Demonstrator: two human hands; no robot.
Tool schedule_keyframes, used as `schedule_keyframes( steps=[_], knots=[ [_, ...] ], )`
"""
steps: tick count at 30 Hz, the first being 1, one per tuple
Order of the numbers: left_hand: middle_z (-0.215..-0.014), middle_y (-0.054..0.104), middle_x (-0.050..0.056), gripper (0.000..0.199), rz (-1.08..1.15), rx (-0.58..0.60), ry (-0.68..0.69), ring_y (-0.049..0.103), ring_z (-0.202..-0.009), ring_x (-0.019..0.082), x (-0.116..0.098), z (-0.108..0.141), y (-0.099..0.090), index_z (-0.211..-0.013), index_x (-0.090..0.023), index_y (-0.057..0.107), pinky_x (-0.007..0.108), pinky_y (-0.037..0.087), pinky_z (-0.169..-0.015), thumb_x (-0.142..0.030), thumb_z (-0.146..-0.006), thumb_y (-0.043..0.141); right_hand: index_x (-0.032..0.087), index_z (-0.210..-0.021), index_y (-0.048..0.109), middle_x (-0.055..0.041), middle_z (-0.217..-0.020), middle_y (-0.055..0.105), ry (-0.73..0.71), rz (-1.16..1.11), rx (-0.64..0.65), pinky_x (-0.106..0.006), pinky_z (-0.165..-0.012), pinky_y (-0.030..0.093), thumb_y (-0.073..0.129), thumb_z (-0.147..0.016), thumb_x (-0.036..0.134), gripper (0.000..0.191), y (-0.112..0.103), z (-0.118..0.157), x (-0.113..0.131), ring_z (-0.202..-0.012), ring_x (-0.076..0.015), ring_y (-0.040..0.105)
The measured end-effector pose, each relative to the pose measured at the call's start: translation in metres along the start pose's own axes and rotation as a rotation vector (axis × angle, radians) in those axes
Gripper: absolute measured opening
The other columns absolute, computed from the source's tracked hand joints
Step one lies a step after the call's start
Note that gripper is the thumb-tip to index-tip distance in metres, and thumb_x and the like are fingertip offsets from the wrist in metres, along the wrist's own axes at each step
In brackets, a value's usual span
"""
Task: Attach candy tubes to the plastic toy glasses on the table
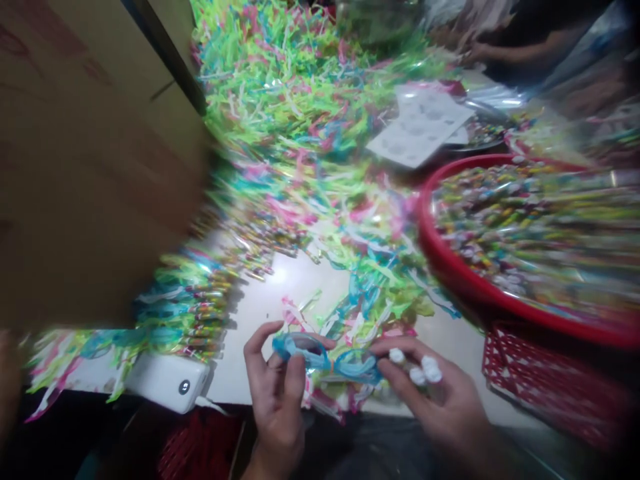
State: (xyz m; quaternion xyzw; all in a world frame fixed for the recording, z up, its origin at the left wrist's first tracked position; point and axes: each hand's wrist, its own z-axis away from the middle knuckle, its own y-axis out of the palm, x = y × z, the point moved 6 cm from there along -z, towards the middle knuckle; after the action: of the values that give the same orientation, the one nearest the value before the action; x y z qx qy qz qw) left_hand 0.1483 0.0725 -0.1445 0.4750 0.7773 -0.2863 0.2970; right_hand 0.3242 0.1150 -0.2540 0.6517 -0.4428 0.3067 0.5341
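The **left hand** (276, 393) is closed around one end of a **blue ribbon bow** (327, 360), thumb and curled fingers pinching the shiny loop just above the front of the **table** (280, 293). The bow stretches across to the **right hand** (433, 393), which is curled too, with its fingertips holding a few **small white plastic pieces** (423, 370) (too blurred to say exactly what they are). The bow's far end reaches those fingers, but whether that hand also grips the ribbon cannot be told. A loose scatter of **ribbon scraps** (360, 320) in pink, green and blue lies just beyond the hands. To the left stands a **white power bank** (167, 381) with a round black mark, beside a row of **ribbon-tied candy tubes** (203, 323). A large **heap of shredded ribbon** (295, 113) in neon green, pink and blue spreads up the middle of the table, next to a tall **cardboard box** (90, 153) on the left. On the right, a **red plastic basin** (440, 253) is packed with ribboned tubes, and a **red plastic crate** (550, 387) sits below it. Farther back lies a **printed sheet** (420, 127), and at the top right a **co-worker's hand** (475, 52) rests near the far side of the table.
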Motion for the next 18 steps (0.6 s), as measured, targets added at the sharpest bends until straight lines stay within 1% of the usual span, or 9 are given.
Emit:
schedule_keyframes(
  steps=[2,4,6,7,9,11,14,16,18],
  knots=[
    [-0.102,0.083,0.007,0.050,0.072,-0.054,-0.114,0.082,-0.091,0.020,-0.002,-0.005,-0.002,-0.145,-0.026,0.049,0.028,0.065,-0.082,-0.039,-0.102,0.071,0.023,-0.102,0.086,-0.0088,-0.107,0.084,-0.024,0.049,0.113,-0.029,-0.087,0.064,0.077,-0.092,0.046,0.027,0.014,0.003,-0.001,-0.098,-0.0255,0.079],
    [-0.099,0.083,0.006,0.046,0.130,-0.054,-0.137,0.082,-0.091,0.018,-0.009,-0.010,-0.003,-0.142,-0.025,0.054,0.027,0.065,-0.084,-0.039,-0.102,0.072,0.025,-0.115,0.086,-0.0094,-0.120,0.083,-0.058,0.096,0.195,-0.035,-0.102,0.062,0.076,-0.093,0.045,0.032,0.022,0.003,0.001,-0.115,-0.0284,0.077],
    [-0.090,0.080,0.001,0.031,0.146,0.000,-0.070,0.080,-0.084,0.015,-0.021,-0.013,-0.005,-0.132,-0.025,0.064,0.024,0.064,-0.082,-0.034,-0.103,0.070,0.028,-0.129,0.083,-0.0087,-0.134,0.079,-0.089,0.134,0.215,-0.042,-0.114,0.056,0.075,-0.095,0.045,0.039,0.021,-0.002,0.006,-0.133,-0.0306,0.069],
    [-0.087,0.077,0.000,0.024,0.124,0.029,-0.025,0.078,-0.082,0.013,-0.026,-0.013,-0.006,-0.128,-0.026,0.067,0.023,0.064,-0.081,-0.031,-0.105,0.066,0.028,-0.133,0.082,-0.0087,-0.138,0.077,-0.096,0.144,0.213,-0.044,-0.117,0.054,0.075,-0.095,0.044,0.042,0.019,-0.005,0.008,-0.138,-0.0315,0.067],
    [-0.089,0.074,-0.002,0.023,-0.013,0.112,0.063,0.075,-0.084,0.010,-0.036,-0.011,-0.007,-0.127,-0.030,0.071,0.021,0.063,-0.083,-0.024,-0.107,0.060,0.029,-0.139,0.078,-0.0084,-0.139,0.076,-0.079,0.140,0.221,-0.048,-0.119,0.053,0.075,-0.096,0.045,0.046,0.013,-0.010,0.010,-0.138,-0.0322,0.067],
    [-0.100,0.073,0.000,0.032,-0.259,0.239,0.166,0.073,-0.092,0.010,-0.043,-0.007,-0.002,-0.133,-0.032,0.071,0.021,0.061,-0.085,-0.018,-0.107,0.059,0.032,-0.143,0.075,-0.0058,-0.131,0.080,-0.015,0.118,0.231,-0.047,-0.115,0.057,0.075,-0.098,0.045,0.048,0.009,-0.011,0.010,-0.128,-0.0302,0.074],
    [-0.112,0.071,0.004,0.038,-0.633,0.444,0.427,0.069,-0.103,0.012,-0.052,-0.001,0.016,-0.138,-0.025,0.071,0.020,0.057,-0.088,-0.013,-0.103,0.064,0.033,-0.134,0.079,-0.0022,-0.115,0.085,0.042,0.053,0.229,-0.035,-0.103,0.064,0.076,-0.096,0.045,0.040,0.006,-0.010,0.011,-0.113,-0.0257,0.080],
    [-0.109,0.072,0.005,0.033,-0.774,0.492,0.612,0.065,-0.102,0.012,-0.056,0.002,0.027,-0.133,-0.020,0.073,0.022,0.054,-0.090,-0.012,-0.101,0.067,0.028,-0.119,0.082,-0.0029,-0.109,0.085,0.028,0.014,0.212,-0.026,-0.091,0.066,0.077,-0.095,0.043,0.029,0.004,-0.009,0.014,-0.106,-0.0239,0.082],
    [-0.103,0.072,0.004,0.026,-0.844,0.503,0.732,0.063,-0.096,0.012,-0.059,0.003,0.036,-0.125,-0.017,0.074,0.024,0.051,-0.088,-0.012,-0.100,0.069,0.027,-0.110,0.081,-0.0021,-0.104,0.085,-0.007,0.035,0.183,-0.021,-0.079,0.066,0.075,-0.096,0.041,0.021,0.001,-0.008,0.018,-0.096,-0.0219,0.083]
  ],
)
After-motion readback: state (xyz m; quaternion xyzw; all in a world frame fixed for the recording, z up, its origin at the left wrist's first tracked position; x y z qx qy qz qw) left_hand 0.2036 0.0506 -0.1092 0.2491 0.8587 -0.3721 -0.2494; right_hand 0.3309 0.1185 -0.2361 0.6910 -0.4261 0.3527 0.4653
